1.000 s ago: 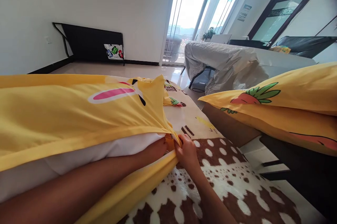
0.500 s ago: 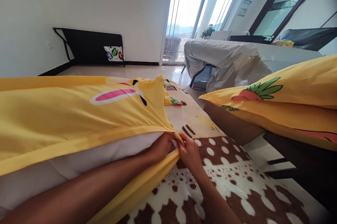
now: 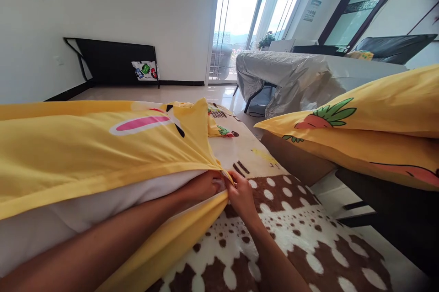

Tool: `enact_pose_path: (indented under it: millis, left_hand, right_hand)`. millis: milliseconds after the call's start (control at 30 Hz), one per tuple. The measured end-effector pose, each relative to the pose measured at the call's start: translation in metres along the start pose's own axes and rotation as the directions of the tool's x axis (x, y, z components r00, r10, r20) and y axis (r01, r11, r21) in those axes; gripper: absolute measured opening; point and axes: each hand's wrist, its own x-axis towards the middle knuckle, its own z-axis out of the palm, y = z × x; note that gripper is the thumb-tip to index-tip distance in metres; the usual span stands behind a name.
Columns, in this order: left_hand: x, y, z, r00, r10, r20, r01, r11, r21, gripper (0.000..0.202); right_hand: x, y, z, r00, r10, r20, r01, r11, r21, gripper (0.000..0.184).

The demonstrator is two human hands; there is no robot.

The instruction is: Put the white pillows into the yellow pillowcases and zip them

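A yellow duvet cover (image 3: 82, 146) with a pink-and-white rabbit-ear print lies across the left, its long side open. White duvet filling (image 3: 113, 207) shows through that gap. My left hand (image 3: 207, 184) reaches into the opening near its right end. Its fingers are curled and partly hidden by cloth, with a bit of white fabric beside them; what they hold is unclear. Close against it, my right hand (image 3: 242, 193) pinches the edge of the cover at the end of the opening. The cover's lower layer hangs below my left forearm.
Under the cover spreads a brown-and-cream patterned blanket (image 3: 274, 200). On the right, a yellow carrot-print cloth (image 3: 377, 123) lies over a dark piece of furniture (image 3: 387, 200). Farther back stand a plastic-covered table (image 3: 291, 66), a glass door (image 3: 233, 18) and a black folded frame (image 3: 113, 61).
The view has shifted slightly, so the scene sits a little farther left. Both hands stay at the same corner of the cover, my right hand still pinching its edge.
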Motion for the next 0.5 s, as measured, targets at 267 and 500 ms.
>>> enact_pose_path:
  millis: [267,500]
  left_hand:
    - [0.004,0.0,0.018,0.971,-0.146,-0.19,0.178,0.97,0.164,0.025]
    - [0.011,0.0,0.025,0.921,-0.267,-0.284,0.363,0.852,0.377,0.023]
  right_hand:
    - [0.004,0.004,-0.001,0.999,-0.029,0.029,0.027,0.997,0.068,0.024]
    - [0.002,0.01,0.002,1.0,-0.002,0.029,0.001,0.999,0.034,0.018]
